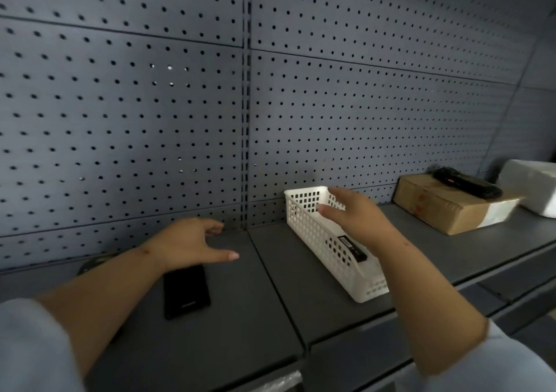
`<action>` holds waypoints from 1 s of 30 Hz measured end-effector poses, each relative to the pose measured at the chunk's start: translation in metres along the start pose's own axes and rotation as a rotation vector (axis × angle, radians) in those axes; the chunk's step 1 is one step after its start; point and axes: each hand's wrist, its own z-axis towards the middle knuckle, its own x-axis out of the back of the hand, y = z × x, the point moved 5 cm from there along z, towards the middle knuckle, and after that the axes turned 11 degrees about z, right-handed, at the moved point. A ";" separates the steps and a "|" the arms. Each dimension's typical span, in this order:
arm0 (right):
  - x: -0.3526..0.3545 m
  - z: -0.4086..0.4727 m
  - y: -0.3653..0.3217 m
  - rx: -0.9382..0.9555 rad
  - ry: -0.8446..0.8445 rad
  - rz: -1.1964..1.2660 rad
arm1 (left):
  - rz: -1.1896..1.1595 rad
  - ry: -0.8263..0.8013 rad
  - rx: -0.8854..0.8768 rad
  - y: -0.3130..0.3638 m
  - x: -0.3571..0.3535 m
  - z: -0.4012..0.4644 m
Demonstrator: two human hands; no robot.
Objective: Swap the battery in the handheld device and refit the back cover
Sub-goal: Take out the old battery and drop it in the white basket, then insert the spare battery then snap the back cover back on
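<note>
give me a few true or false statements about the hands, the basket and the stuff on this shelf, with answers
1. The white basket holds a black battery. True.
2. The right hand grips the battery. False: it hovers open above the basket, holding nothing.
3. A flat black piece lies on the shelf near the left hand. True.
4. The black handheld device lies inside the basket. False: it rests on the cardboard box.
5. The left hand is closed in a fist. False: its fingers are spread.

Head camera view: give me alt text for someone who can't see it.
Two empty open hands hover over a grey shelf: the left hand above a black flat cover, the right hand over a white basket holding a black battery.
</note>
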 end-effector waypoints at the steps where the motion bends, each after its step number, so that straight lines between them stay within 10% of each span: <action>1: -0.008 -0.001 -0.006 0.023 -0.041 0.030 | 0.010 0.012 0.012 -0.005 0.002 -0.006; 15: -0.157 -0.030 -0.060 0.067 -0.610 0.082 | 0.046 0.075 0.269 -0.091 0.030 -0.110; 30: -0.261 -0.067 -0.107 0.121 -0.781 0.157 | 0.160 0.360 0.698 -0.160 0.045 -0.231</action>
